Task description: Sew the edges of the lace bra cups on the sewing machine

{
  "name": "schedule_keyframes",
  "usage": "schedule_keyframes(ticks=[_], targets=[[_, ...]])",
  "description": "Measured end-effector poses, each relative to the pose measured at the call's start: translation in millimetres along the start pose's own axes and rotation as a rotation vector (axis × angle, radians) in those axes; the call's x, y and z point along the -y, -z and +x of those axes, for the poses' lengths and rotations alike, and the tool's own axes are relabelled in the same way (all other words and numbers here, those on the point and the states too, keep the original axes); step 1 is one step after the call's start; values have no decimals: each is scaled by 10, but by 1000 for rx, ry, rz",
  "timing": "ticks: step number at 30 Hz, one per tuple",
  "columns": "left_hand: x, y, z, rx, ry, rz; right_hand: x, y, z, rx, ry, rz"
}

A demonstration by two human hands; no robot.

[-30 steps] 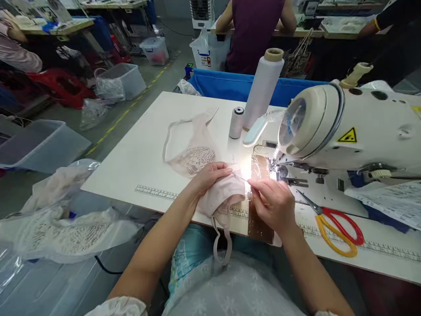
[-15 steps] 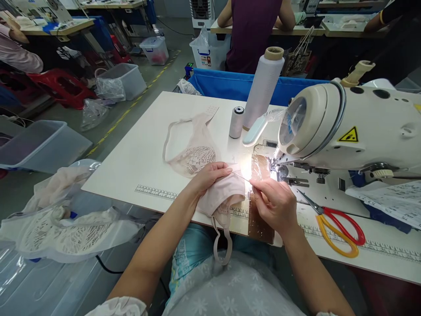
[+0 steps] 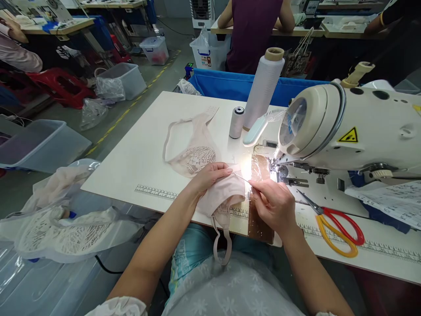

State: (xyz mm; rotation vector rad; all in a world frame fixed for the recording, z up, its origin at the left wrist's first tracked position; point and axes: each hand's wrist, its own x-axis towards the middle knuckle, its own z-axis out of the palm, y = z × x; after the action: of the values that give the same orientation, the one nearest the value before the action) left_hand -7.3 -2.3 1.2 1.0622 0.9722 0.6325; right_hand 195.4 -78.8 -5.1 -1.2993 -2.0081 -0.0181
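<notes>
A pale pink bra (image 3: pixel 219 195) is held at its upper edge by my left hand (image 3: pixel 212 175), thumb and fingers pinched together. One of its straps hangs over the table's front edge toward my lap. Beyond my left hand, a lace cup (image 3: pixel 197 159) with a strap and wing lies spread on the table; whether it belongs to the held piece is hidden. My right hand (image 3: pixel 274 202) is closed in a pinch on a thin, pale, thread-like strand (image 3: pixel 241 177) reaching the fabric by my left thumb. The sewing machine's (image 3: pixel 315 120) lit needle area is just beyond my right hand.
Scissors (image 3: pixel 340 230) with red and yellow handles lie right of my right hand. A large thread cone (image 3: pixel 265 87) and a small spool (image 3: pixel 237 123) stand behind the work. More bras (image 3: pixel 75 232) rest on a plastic bin at left. Co-workers sit farther back.
</notes>
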Motion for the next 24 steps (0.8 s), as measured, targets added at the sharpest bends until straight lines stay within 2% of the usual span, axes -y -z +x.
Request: schedule_keyframes(ticks=[11,19,24], targets=[[-24,-13,-24,62,-19,73,11,-13,62,41,-4,-74],[-1,-11,-19,-12,-10,58,15,3,57,20,13,-60],[-5,-2,-18,-16,-15,59,6,11,20,-13,-6,-27]])
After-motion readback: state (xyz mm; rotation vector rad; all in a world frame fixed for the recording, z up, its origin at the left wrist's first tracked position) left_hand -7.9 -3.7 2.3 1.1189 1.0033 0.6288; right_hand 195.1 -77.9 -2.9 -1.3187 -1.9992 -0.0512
